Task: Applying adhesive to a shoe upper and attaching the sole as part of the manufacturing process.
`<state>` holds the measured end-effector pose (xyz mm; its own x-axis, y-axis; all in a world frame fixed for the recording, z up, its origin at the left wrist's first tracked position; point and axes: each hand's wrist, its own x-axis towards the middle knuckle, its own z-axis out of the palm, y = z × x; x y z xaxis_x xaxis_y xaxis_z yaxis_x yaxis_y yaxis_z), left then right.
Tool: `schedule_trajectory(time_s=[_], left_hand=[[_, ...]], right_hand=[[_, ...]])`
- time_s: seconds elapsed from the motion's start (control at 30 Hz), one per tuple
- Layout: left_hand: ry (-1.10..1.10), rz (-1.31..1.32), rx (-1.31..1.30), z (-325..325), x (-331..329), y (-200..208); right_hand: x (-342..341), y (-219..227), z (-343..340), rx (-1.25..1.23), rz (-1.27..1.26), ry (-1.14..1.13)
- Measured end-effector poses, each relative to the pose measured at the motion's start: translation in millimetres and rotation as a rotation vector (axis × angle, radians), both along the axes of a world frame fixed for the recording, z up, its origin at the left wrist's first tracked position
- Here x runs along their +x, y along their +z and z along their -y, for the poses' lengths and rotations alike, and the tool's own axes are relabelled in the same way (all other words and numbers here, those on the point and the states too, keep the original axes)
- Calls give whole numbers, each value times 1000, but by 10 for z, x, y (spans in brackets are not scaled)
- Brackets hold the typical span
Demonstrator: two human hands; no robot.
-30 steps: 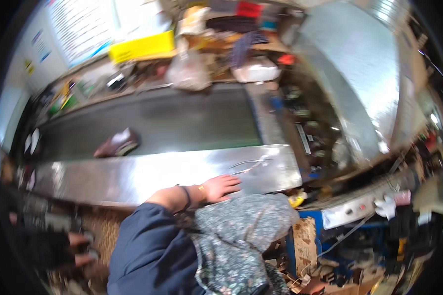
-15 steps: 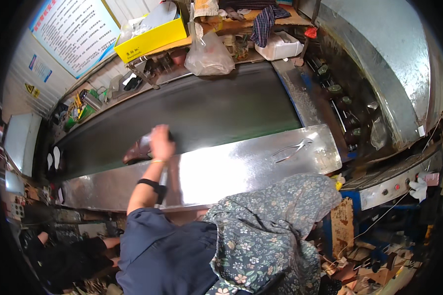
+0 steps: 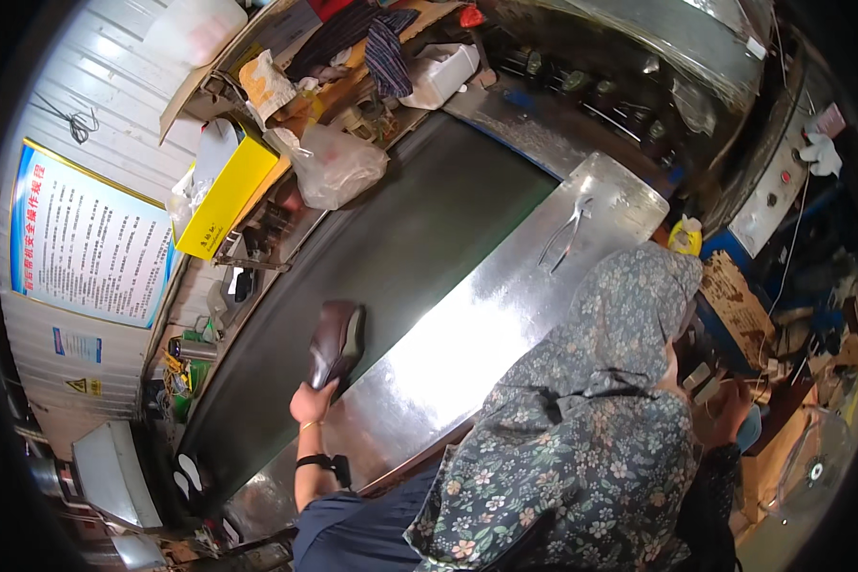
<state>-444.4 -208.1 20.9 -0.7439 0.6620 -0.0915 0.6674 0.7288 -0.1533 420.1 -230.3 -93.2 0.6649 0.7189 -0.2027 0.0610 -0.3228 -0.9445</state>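
Observation:
My left hand (image 3: 310, 403), below a navy sleeve, is closed on the near end of a dark brown leather shoe (image 3: 332, 341). The shoe lies on its side at the near edge of a dark conveyor belt (image 3: 429, 210), its sole turned right. A black strap and a thin bracelet circle that forearm. Alongside the belt runs a shiny metal ledge (image 3: 419, 381), with pliers (image 3: 566, 236) resting on its far end. I do not see my right hand; a person in a floral hooded covering (image 3: 582, 381) fills the lower right, and that person's hand (image 3: 731, 412) is beyond.
Behind the belt, a shelf holds a yellow box (image 3: 221, 195), a clear plastic bag (image 3: 338, 167) and a white tub (image 3: 445, 74). Another pair of shoes (image 3: 187, 472) sits at the belt's lower left end. A control panel (image 3: 763, 205) stands at the right.
The view has swung round, tilting the belt and ledge. The shoe's lie has turned, and my left hand has shifted from above it to its near end.

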Motion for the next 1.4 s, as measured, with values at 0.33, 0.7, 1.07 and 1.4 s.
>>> schedule_trajectory(time_s=[0.33, 0.7, 1.07, 1.4], left_hand=[[47, 988, 737, -894, 508, -176], [-82, 2831, 186, -960, 3841, 561], [-1345, 1656, 517, -1616, 5129, 925], [-1050, 1680, 331, -2244, 5053, 589]], right_hand=[[-1148, 947, -1215, 249, -128, 313], [-2104, 2998, -1576, 981, 239, 766], [-1693, 2696, -1543, 353, 677, 929], [-1990, 1519, -1050, 290, 378, 475]])
